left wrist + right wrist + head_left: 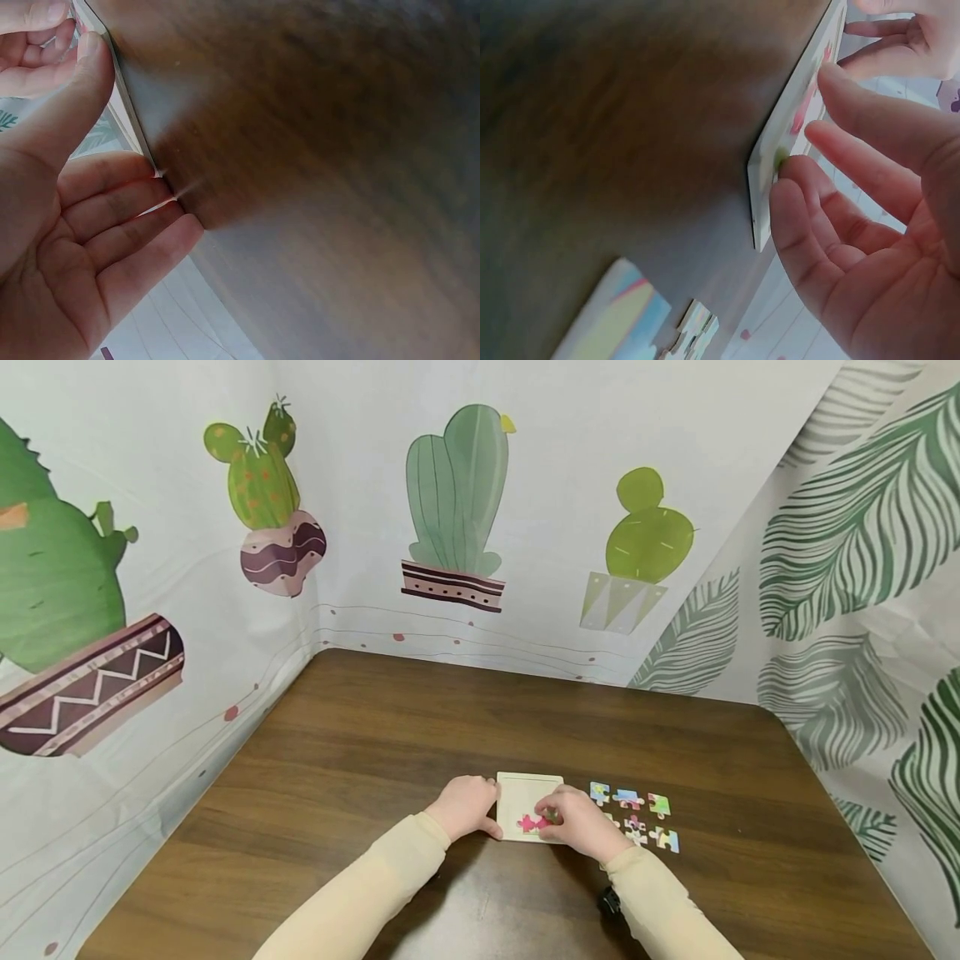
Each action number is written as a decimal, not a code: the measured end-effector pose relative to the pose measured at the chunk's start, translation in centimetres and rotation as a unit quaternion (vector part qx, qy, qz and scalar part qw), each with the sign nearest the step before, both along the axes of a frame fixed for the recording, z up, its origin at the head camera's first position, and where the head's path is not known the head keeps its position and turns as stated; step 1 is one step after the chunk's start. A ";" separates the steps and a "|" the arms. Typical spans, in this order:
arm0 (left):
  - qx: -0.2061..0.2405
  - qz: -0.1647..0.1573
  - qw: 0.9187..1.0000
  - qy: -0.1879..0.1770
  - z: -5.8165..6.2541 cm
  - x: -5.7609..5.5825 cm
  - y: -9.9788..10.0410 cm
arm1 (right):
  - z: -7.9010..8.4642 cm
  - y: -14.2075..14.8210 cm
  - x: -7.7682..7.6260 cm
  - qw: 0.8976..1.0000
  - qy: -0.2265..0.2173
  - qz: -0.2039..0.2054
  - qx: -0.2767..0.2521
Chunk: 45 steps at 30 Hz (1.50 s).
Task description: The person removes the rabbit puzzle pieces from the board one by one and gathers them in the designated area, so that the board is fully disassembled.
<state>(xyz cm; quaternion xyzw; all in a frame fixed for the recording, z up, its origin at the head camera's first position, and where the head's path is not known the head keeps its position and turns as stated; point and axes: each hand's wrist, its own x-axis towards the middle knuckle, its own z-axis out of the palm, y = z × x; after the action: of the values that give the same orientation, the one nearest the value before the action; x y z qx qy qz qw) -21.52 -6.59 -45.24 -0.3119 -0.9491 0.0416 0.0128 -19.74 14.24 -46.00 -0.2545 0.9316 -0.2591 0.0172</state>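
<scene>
A shallow, light wooden puzzle tray (pixel 517 793) lies on the table between the hands. My left hand (pixel 467 806) rests at its left side, thumb by the near left corner and fingers nearly straight along the edge. Over the near right part of the tray, my right hand (pixel 581 820) pinches a pink and green puzzle piece (pixel 543 822) low down between thumb and fingers. Beside that piece, another pink piece (pixel 527 823) lies in the tray. The right fingers partly hide the held piece. In the right wrist view, a pink strip (pixel 806 101) shows between thumb and index finger.
Several loose puzzle pieces (pixel 627 798) lie in rough rows right of the tray, some near my right forearm. A dark wooden table (pixel 375 727) carries everything. Behind it hangs a white cloth (pixel 360 485) printed with cacti and leaves.
</scene>
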 end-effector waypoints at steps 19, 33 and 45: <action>0.002 -0.001 1.000 -0.003 -0.1 -0.1 0.0 | -0.4 -0.2 -0.2 1.000 0.018 -0.004 0.003; 0.002 -0.003 1.000 0.004 -0.4 -0.1 0.0 | -0.5 -0.4 0.1 0.999 -0.005 -0.043 -0.010; 0.005 -0.003 1.000 0.006 -0.5 -0.1 -0.1 | -0.6 -0.1 -0.1 0.997 -0.027 -0.050 -0.055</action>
<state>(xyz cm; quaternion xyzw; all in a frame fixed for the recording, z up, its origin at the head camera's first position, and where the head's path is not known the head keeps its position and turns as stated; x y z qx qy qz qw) -21.61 -6.66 -45.74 -0.3145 -0.9482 0.0390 0.0204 -19.80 14.14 -46.63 -0.2014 0.9267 -0.3169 0.0155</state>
